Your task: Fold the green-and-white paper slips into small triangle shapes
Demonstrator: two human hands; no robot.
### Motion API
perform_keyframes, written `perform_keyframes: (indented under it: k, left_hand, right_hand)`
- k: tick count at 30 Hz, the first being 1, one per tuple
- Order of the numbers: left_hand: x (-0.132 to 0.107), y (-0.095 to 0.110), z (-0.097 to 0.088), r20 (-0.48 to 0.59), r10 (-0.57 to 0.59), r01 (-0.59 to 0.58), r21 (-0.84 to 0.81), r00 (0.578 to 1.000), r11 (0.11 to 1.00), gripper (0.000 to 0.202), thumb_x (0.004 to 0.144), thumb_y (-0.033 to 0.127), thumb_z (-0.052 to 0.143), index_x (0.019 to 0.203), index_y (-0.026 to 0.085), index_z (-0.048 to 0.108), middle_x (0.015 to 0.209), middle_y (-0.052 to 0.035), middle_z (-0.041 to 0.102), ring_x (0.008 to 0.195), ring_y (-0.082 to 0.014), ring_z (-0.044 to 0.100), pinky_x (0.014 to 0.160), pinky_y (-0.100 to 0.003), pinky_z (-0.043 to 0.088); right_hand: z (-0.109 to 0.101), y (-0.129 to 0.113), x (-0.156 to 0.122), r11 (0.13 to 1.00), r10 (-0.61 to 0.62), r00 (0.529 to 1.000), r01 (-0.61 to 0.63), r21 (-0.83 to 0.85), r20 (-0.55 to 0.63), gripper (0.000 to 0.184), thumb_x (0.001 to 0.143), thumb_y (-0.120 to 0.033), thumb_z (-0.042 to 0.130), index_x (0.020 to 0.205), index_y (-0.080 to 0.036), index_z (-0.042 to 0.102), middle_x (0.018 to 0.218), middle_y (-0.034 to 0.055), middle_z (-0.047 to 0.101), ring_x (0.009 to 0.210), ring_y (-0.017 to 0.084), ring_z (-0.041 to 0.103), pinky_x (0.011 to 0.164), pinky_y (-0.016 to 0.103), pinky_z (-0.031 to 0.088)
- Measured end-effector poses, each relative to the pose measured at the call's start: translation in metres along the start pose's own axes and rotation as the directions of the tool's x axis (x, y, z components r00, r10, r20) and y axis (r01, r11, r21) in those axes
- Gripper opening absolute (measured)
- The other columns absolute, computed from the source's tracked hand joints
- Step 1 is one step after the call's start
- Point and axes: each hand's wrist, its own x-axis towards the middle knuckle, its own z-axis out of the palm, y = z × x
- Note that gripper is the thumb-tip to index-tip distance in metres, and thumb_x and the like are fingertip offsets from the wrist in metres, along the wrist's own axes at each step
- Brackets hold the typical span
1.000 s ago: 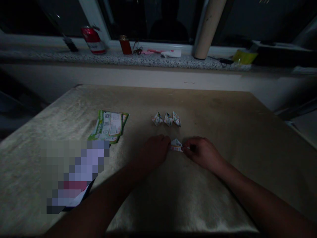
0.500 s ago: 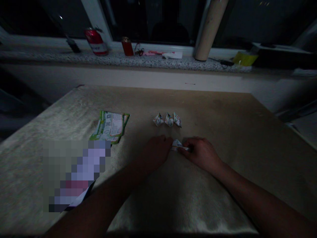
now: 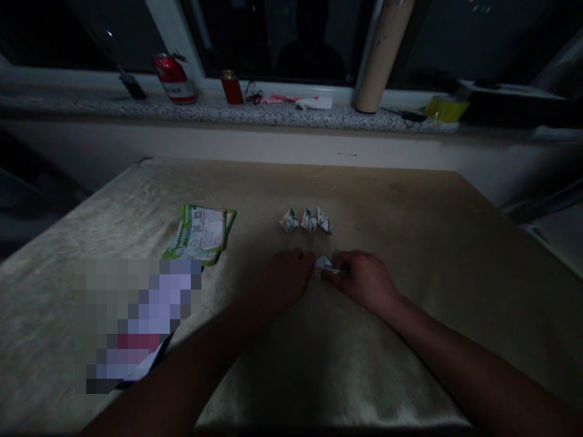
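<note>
A small folded piece of printed paper [image 3: 324,265] lies on the table [image 3: 410,243] between my two hands. My left hand [image 3: 285,280] is curled, its fingertips pinching the paper's left end. My right hand [image 3: 364,278] is closed too, pressing the paper's right side. Just beyond them three similar folded paper pieces [image 3: 306,220] sit in a short row. The scene is dim.
A green printed leaflet [image 3: 201,232] lies at the left of the table, with a blurred-out flat item [image 3: 136,321] nearer me. On the stone windowsill [image 3: 273,112] behind stand a red can [image 3: 174,79], a small red container [image 3: 231,88], a cardboard tube [image 3: 380,54] and a yellow item [image 3: 446,108].
My right hand has slid a little left over the folded paper, which now shows less between the hands. My left hand has barely shifted.
</note>
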Motion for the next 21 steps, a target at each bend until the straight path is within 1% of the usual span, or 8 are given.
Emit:
perform_keyframes:
  k: [3, 5, 7, 11, 13, 16, 21]
  left_hand:
    - [-0.002, 0.0, -0.005, -0.016, 0.005, -0.006, -0.059, 1.0, 0.998, 0.024, 0.099, 0.031, 0.044, 0.103, 0.017, 0.063, 0.097, -0.0092, 0.068, 0.085, -0.0221, 0.065, 0.074, -0.034, 0.048]
    - [-0.003, 0.0, -0.008, -0.014, -0.005, 0.003, -0.102, 1.0, 0.995, 0.027, 0.096, 0.038, 0.049, 0.103, 0.017, 0.064, 0.098, -0.0092, 0.068, 0.085, -0.0229, 0.065, 0.075, -0.035, 0.048]
    - [-0.001, -0.002, -0.009, 0.002, -0.024, 0.024, -0.132, 1.0, 0.991, 0.028, 0.093, 0.042, 0.053, 0.101, 0.018, 0.065, 0.096, -0.0082, 0.07, 0.084, -0.0229, 0.065, 0.074, -0.034, 0.048]
    - [0.004, -0.006, -0.007, 0.035, -0.066, 0.071, -0.176, 0.997, 0.982, 0.033, 0.091, 0.049, 0.055, 0.095, 0.019, 0.068, 0.093, -0.0071, 0.071, 0.081, -0.0224, 0.066, 0.071, -0.032, 0.046]
    - [0.007, -0.007, -0.008, 0.044, -0.082, 0.09, -0.198, 0.996, 0.976, 0.034, 0.091, 0.051, 0.056, 0.095, 0.019, 0.07, 0.093, -0.0066, 0.072, 0.082, -0.0222, 0.066, 0.071, -0.031, 0.045]
    - [0.009, -0.006, -0.013, 0.088, -0.099, 0.116, -0.215, 0.991, 0.97, 0.036, 0.09, 0.051, 0.056, 0.092, 0.019, 0.071, 0.091, -0.0069, 0.073, 0.08, -0.0216, 0.066, 0.07, -0.031, 0.044]
    - [0.012, -0.007, -0.02, 0.157, -0.107, 0.138, -0.203, 0.982, 0.969, 0.035, 0.09, 0.048, 0.057, 0.085, 0.017, 0.073, 0.084, -0.0078, 0.072, 0.074, -0.0206, 0.066, 0.067, -0.03, 0.042]
  right_hand:
    - [-0.001, 0.0, 0.0, 1.0, -0.016, 1.0, 0.016, -0.001, -0.004, 0.028, 0.084, -0.05, 0.068, 0.079, -0.024, 0.072, 0.074, 0.005, 0.072, 0.073, 0.023, 0.067, 0.07, 0.034, 0.042]
    - [-0.002, -0.001, 0.0, 1.0, -0.003, 1.0, 0.003, -0.005, 0.005, 0.026, 0.084, -0.049, 0.067, 0.08, -0.024, 0.072, 0.075, 0.0054, 0.072, 0.074, 0.023, 0.067, 0.071, 0.034, 0.042]
    - [-0.002, -0.002, 0.0, 1.0, 0.017, 1.0, -0.017, -0.007, 0.021, 0.025, 0.084, -0.048, 0.067, 0.081, -0.024, 0.072, 0.077, 0.0054, 0.073, 0.076, 0.024, 0.067, 0.072, 0.034, 0.042]
    - [-0.004, -0.003, 0.0, 1.0, 0.026, 0.998, -0.026, 0.0, 0.052, 0.024, 0.085, -0.048, 0.067, 0.08, -0.024, 0.071, 0.079, 0.0047, 0.073, 0.08, 0.024, 0.068, 0.073, 0.033, 0.041]
    - [-0.005, -0.003, 0.0, 1.0, 0.026, 0.998, -0.025, -0.002, 0.062, 0.025, 0.085, -0.048, 0.066, 0.081, -0.024, 0.07, 0.08, 0.0048, 0.074, 0.08, 0.024, 0.067, 0.073, 0.033, 0.041]
    - [-0.006, -0.004, 0.0, 1.0, 0.026, 0.997, -0.027, 0.004, 0.068, 0.025, 0.086, -0.048, 0.066, 0.082, -0.024, 0.071, 0.08, 0.0047, 0.073, 0.079, 0.023, 0.067, 0.074, 0.033, 0.04]
    - [-0.006, -0.004, -0.001, 0.999, 0.034, 0.998, -0.035, 0.018, 0.059, 0.023, 0.085, -0.047, 0.068, 0.083, -0.025, 0.071, 0.081, 0.0044, 0.074, 0.081, 0.023, 0.067, 0.076, 0.034, 0.041]
